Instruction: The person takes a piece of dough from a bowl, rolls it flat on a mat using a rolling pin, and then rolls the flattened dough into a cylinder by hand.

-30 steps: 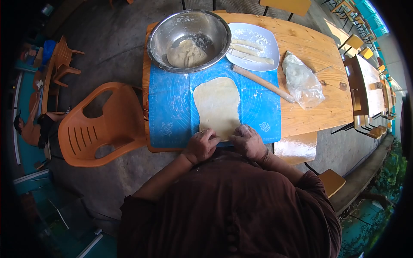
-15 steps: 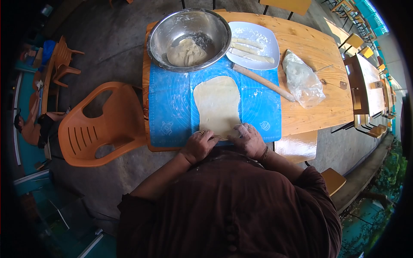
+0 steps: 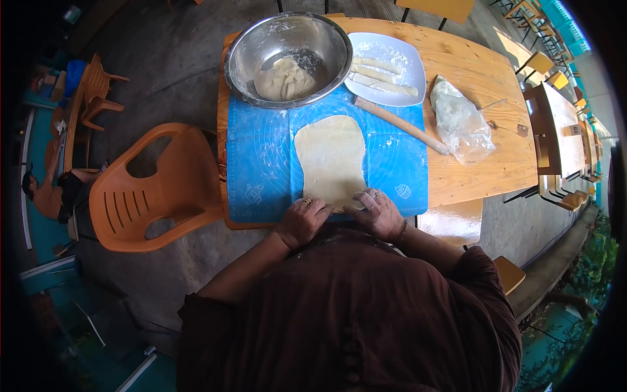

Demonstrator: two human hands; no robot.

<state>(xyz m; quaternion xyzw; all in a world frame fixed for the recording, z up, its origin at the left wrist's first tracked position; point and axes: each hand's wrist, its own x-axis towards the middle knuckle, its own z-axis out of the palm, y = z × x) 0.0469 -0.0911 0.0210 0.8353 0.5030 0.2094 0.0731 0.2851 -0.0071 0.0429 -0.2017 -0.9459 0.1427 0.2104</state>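
A flattened sheet of dough (image 3: 330,153) lies lengthwise on the blue baking mat (image 3: 261,176). At its near edge, my left hand (image 3: 304,220) has its fingers bent and closed on the left corner. My right hand (image 3: 380,215), dusted with flour, grips the right corner with thumb and fingers. The near edge looks slightly turned up between the hands, though the fingers partly hide it. A wooden rolling pin (image 3: 401,125) lies slanted across the mat's right side, apart from both hands.
A metal bowl (image 3: 238,72) holding a dough lump (image 3: 285,80) stands at the back left. Beside it, a white plate (image 3: 408,59) carries several dough rolls (image 3: 385,85). A plastic bag (image 3: 460,124) lies right on the wooden table (image 3: 486,72). An orange chair (image 3: 157,189) stands left; a person (image 3: 49,196) sits beyond.
My right hand's fingers have shifted slightly at the dough's near edge. My left hand stays almost where it was, and the other things have not moved.
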